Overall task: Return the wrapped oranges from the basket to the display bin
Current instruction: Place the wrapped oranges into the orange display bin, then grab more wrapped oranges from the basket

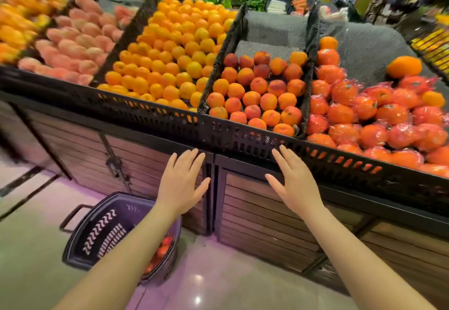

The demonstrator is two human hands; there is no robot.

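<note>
Wrapped oranges in basket on floor; left hand, right hand spread, empty.

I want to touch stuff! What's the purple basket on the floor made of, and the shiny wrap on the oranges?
The basket looks like hard moulded plastic: smooth purple walls with cut-out slots. The wrap on the wrapped oranges looks like thin, glossy plastic film: it crinkles and glints.
</note>
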